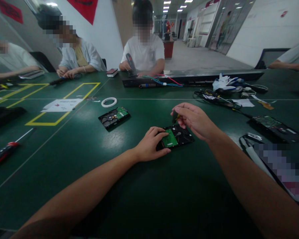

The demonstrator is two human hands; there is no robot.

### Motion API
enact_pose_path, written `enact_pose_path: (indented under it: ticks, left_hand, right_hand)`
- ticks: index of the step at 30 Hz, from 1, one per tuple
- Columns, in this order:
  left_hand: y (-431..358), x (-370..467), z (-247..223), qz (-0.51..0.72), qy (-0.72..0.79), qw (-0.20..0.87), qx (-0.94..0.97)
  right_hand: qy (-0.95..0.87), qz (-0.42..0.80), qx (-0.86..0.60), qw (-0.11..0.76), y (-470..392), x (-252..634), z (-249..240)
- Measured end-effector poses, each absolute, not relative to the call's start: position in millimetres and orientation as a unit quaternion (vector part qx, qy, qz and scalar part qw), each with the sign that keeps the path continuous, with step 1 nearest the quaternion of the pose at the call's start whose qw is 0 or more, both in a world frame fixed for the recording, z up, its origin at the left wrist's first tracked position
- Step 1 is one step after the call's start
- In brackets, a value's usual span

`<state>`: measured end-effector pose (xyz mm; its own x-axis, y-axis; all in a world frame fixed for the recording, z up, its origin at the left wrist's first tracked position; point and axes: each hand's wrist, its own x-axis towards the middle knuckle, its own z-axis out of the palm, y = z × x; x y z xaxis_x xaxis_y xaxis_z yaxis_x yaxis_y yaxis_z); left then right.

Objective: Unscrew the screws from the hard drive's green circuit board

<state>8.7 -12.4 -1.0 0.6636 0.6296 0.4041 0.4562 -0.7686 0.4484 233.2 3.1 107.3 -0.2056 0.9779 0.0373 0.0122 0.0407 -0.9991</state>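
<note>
A hard drive [170, 138] lies on the green table in front of me, its green circuit board facing up. My left hand [153, 144] grips its left end, fingers on the board and thumb along the near edge. Above the drive's far edge, my right hand [193, 119] pinches a small screwdriver [174, 117] with a dark handle. The handle stands roughly upright; the tip is too small to make out, so contact with the drive cannot be told.
Another hard drive [114, 117] lies left, near a white ring [109, 102]. A red-black screwdriver [10, 149] is far left. At right are a third drive [275, 127], cables [214, 98] and gloves [226, 83]. People sit across the table, one holding a power tool [131, 63].
</note>
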Motion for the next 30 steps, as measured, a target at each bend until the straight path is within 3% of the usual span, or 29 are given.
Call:
enact_pose_path:
  ticks: [30]
  left_hand:
    - [-12.3, 8.4, -2.0, 0.27, 0.298, 0.138, 0.905]
  right_hand:
    - [-0.569, 0.523, -0.438, 0.46, 4.2, 233.7, 106.9]
